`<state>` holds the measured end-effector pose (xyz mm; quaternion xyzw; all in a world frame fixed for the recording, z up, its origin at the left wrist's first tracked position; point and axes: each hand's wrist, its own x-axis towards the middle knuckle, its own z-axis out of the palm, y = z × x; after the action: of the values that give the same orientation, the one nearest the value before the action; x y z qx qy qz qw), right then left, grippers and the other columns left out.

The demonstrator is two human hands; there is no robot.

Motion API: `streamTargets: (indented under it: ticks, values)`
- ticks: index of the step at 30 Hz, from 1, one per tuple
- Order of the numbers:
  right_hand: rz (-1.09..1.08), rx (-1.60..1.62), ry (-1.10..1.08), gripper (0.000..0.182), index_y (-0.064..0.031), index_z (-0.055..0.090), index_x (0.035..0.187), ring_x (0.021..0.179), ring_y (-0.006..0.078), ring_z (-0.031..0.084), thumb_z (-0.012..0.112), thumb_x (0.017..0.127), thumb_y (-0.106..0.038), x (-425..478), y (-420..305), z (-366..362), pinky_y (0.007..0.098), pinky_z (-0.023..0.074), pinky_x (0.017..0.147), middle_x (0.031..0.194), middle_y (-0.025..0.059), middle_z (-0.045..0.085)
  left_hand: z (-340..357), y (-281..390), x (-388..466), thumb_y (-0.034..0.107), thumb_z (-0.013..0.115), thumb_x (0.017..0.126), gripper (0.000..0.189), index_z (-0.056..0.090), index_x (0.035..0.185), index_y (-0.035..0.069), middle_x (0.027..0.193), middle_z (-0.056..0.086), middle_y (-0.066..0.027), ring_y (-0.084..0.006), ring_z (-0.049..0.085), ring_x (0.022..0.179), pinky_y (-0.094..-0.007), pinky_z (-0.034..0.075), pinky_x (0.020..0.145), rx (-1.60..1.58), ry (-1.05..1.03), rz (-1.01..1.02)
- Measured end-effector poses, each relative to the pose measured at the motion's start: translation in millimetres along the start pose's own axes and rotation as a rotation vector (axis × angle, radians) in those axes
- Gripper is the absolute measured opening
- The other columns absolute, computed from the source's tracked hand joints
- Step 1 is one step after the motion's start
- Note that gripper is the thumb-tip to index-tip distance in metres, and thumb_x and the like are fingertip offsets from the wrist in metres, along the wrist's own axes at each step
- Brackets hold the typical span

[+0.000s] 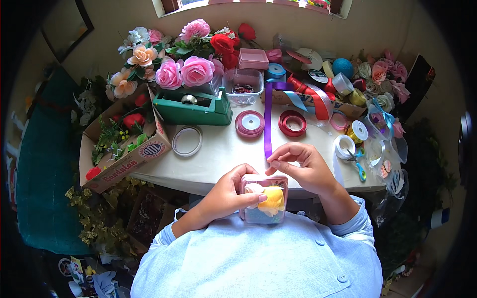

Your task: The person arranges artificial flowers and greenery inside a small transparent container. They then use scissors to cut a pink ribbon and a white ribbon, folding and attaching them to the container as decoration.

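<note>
My left hand point(233, 192) holds a small clear plastic box point(264, 218) with a pinkish rim, close against my shirt. A yellow fabric flower point(273, 201) and a pale one point(254, 189) show at the box, with blue-green stuff below them. Whether the flowers lie inside or on top, I cannot tell. Just above the box, my right hand point(303, 165) has its thumb and index finger nearly together, beside the lower end of a purple ribbon point(268, 123). Whether they pinch anything is unclear. The ribbon hangs from a cardboard box point(298, 100) of ribbon rolls.
On the white-covered table point(220, 149) stand a green tape dispenser point(193, 108), a tape roll point(187, 141), ribbon spools point(249, 124) and blue-handled scissors point(359, 167). A carton of artificial flowers point(126, 167) is at left. More artificial flowers point(197, 70) line the back.
</note>
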<state>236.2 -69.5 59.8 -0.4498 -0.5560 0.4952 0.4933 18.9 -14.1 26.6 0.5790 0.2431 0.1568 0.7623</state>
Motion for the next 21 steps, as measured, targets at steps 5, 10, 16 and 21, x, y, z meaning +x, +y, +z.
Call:
streamTargets:
  ticks: [5, 10, 16, 21]
  values:
    - [-0.281, -0.329, 0.024, 0.010, -0.0009, 0.071, 0.093, 0.083, 0.0123, 0.065, 0.066, 0.085, -0.005, 1, 7, -6, 0.0244, 0.0496, 0.078, 0.090, 0.0063, 0.069, 3, -1, 0, 0.022, 0.078, 0.077, 0.046, 0.049, 0.108, 0.003, 0.096, 0.060, -0.0064, -0.0091, 0.060, 0.087, -0.0237, 0.050, 0.075, 0.001, 0.025, 0.064]
    - [-0.055, -0.103, 0.040, 0.013, -0.0012, 0.073, 0.093, 0.083, 0.0120, 0.063, 0.070, 0.083, -0.009, -1, 11, 0, 0.0256, 0.0481, 0.077, 0.085, 0.0077, 0.070, 3, -2, 1, 0.022, 0.078, 0.077, 0.046, 0.049, 0.108, 0.003, 0.096, 0.060, -0.0058, -0.0089, 0.059, 0.087, -0.0236, 0.049, 0.076, 0.006, 0.026, 0.069]
    - [-0.084, -0.182, 0.005, 0.014, -0.0032, 0.074, 0.092, 0.084, 0.0115, 0.060, 0.073, 0.081, -0.011, -2, 11, 1, 0.0273, 0.0462, 0.076, 0.083, 0.0069, 0.068, 4, -2, 0, 0.022, 0.077, 0.078, 0.044, 0.050, 0.107, 0.003, 0.096, 0.059, -0.0051, -0.0083, 0.058, 0.088, -0.0238, 0.049, 0.075, 0.022, 0.034, 0.078]
    - [-0.090, -0.125, -0.003, 0.013, -0.0051, 0.075, 0.090, 0.090, 0.0113, 0.051, 0.075, 0.079, -0.013, -3, 15, 2, 0.0251, 0.0407, 0.083, 0.090, 0.0028, 0.054, 5, 0, -1, 0.023, 0.078, 0.077, 0.044, 0.050, 0.106, 0.003, 0.096, 0.059, -0.0052, -0.0084, 0.058, 0.087, -0.0238, 0.049, 0.074, 0.038, 0.044, 0.075]
